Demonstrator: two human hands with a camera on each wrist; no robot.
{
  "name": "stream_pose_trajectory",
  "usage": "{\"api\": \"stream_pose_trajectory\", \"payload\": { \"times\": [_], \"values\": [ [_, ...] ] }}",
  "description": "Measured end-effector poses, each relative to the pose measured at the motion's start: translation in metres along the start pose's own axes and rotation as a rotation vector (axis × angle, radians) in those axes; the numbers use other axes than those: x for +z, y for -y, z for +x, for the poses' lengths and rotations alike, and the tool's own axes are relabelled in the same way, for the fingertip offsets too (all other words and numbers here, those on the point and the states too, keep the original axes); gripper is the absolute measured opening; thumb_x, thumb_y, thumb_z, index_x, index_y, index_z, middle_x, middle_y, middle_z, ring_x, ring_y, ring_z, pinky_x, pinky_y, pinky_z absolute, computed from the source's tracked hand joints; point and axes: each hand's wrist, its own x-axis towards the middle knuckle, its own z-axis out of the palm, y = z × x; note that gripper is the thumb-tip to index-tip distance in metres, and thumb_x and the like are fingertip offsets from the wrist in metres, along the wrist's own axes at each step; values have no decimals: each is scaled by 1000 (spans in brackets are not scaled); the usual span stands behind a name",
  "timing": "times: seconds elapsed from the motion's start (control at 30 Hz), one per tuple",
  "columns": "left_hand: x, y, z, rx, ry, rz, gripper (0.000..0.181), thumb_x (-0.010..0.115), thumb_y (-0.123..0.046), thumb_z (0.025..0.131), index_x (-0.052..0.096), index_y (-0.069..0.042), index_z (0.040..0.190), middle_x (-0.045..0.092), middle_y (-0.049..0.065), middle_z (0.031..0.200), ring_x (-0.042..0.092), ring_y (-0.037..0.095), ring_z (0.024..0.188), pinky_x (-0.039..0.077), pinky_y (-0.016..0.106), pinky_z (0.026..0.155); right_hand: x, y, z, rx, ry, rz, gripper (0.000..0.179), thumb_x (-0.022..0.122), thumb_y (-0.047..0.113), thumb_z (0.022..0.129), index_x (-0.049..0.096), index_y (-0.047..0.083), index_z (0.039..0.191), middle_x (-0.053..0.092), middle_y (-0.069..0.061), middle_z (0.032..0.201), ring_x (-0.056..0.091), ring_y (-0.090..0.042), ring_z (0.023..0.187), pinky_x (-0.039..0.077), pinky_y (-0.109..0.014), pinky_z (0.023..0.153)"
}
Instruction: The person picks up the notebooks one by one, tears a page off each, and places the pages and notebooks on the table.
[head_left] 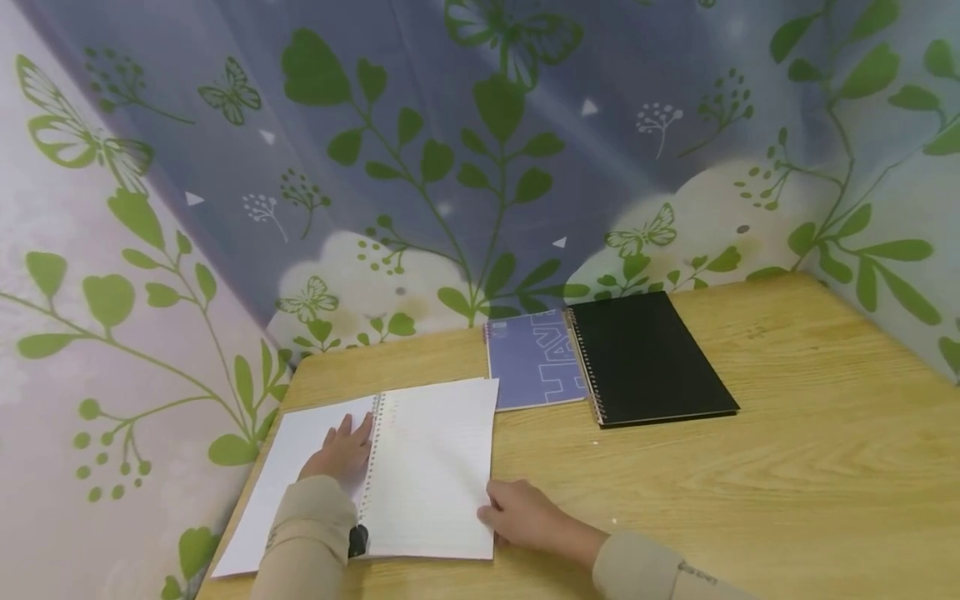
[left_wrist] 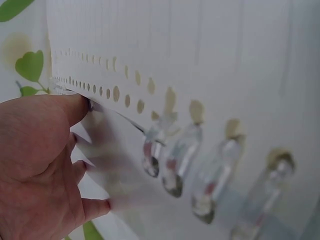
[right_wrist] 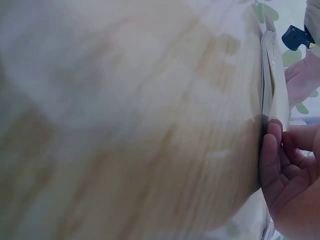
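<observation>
A spiral notebook [head_left: 435,475] lies spread at the table's left side, its lined right page facing up. My left hand [head_left: 341,457] rests on the left page [head_left: 262,500], fingers spread towards the binding. In the left wrist view, the left thumb [left_wrist: 75,107] touches the punched paper edge beside the clear binding rings [left_wrist: 175,170]. At the right edge of the notebook, my right hand [head_left: 525,517] has its fingers curled and pinches the page edge. The right wrist view shows those fingertips [right_wrist: 274,129] on the edge of the sheets [right_wrist: 268,75].
Behind and to the right, a blue-purple notebook [head_left: 525,367] lies partly beneath a black-covered spiral notebook [head_left: 652,358]. Wood-grain table [head_left: 810,467] extends to the right. A leaf-patterned curtain [head_left: 420,183] borders the back and left. A small dark device [right_wrist: 295,37] sits at the left wrist.
</observation>
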Motion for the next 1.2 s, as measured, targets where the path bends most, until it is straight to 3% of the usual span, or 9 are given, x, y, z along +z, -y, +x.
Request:
{"api": "stream_pose_trajectory", "payload": {
  "times": [0.17,0.4,0.43,0.6,0.77,0.93,1.03,1.13,1.2],
  "values": [
    [2,1,2,2,-4,-26,39,36,-2,96,40,9,133,22,24,149,17,51,134,21,59,108,-1,0,-1,2,7,9,23,52,19,91,47,13,70,51,6,54,46,-5,46,35,-18,43],
    [6,0,13,-218,-10,-499,52,27,-17,99,14,0,146,6,32,148,4,47,137,7,55,113,-2,-3,-5,-13,-8,10,23,52,20,91,47,13,69,49,7,54,44,-4,46,35,-18,43],
    [6,0,14,-234,-6,-524,52,27,-19,99,13,-2,146,4,32,149,4,47,138,6,55,113,-2,-4,-5,-18,-12,7,23,53,20,91,47,14,69,49,8,53,43,-4,46,34,-18,43],
    [9,3,15,-215,-2,-512,53,27,-19,99,13,-1,146,4,32,149,3,48,137,6,57,112,-5,-5,-6,-7,28,29,22,51,17,92,46,13,71,47,6,55,41,-6,46,33,-18,43],
    [9,6,10,-163,-49,-467,52,29,-15,98,15,4,145,9,34,147,5,49,136,7,58,112,-8,-3,-3,21,66,37,21,52,17,91,46,12,72,47,4,57,40,-7,48,33,-19,44],
    [5,7,3,-72,-64,-317,49,30,-10,99,20,9,142,18,30,147,9,50,136,11,58,111,-11,2,0,34,52,-4,19,51,16,88,47,12,70,46,3,57,39,-8,48,32,-20,44],
    [4,6,2,-45,-67,-269,46,32,-8,98,24,11,140,19,30,147,10,51,135,12,59,110,-18,7,1,61,22,-79,17,50,16,85,48,11,69,46,3,55,40,-9,45,32,-19,43],
    [7,6,5,-92,-69,-360,48,31,-10,98,22,8,141,16,31,147,9,53,134,11,60,109,-31,17,0,105,-16,-247,16,50,17,83,51,11,68,47,1,54,41,-12,46,33,-23,43],
    [14,9,10,-173,-72,-474,50,30,-15,98,19,2,144,13,32,148,9,53,134,10,62,109,-42,26,0,130,-52,-413,16,51,20,82,54,9,70,47,0,56,43,-14,49,35,-26,45]
  ]
}}
